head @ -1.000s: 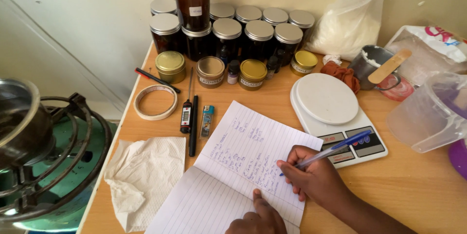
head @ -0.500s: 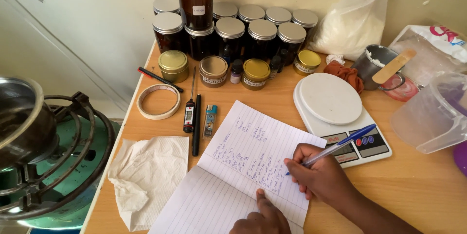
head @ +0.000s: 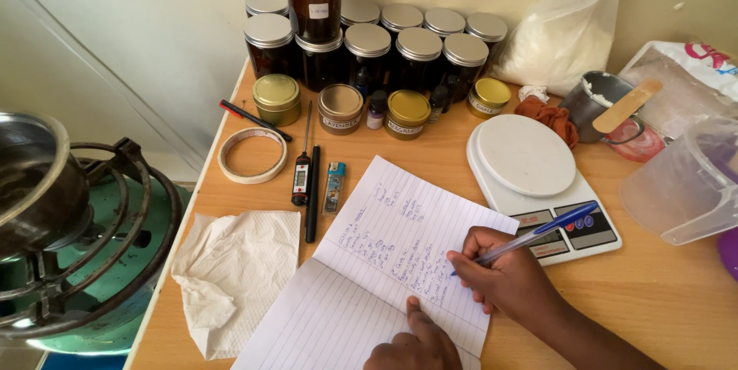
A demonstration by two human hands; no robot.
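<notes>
An open lined notebook [head: 384,262] with handwriting lies on the wooden table [head: 661,293]. My right hand [head: 507,274] grips a blue pen [head: 538,233], its tip resting on the right-hand page. At the bottom edge, my left hand [head: 415,343] presses a finger flat on the notebook's lower page and holds nothing. A white kitchen scale [head: 530,170] sits just beyond the pen.
Several dark glass jars [head: 369,43] and small gold tins [head: 277,97] stand at the back. A tape roll [head: 252,155], probe thermometer [head: 301,174], lighter [head: 334,185], crumpled tissue [head: 231,278], plastic jug [head: 684,185], bag of white powder [head: 569,28] and gas burner [head: 84,239] surround the notebook.
My right hand with the pen has shifted slightly down the page while writing. My left hand stays on the notebook's lower page.
</notes>
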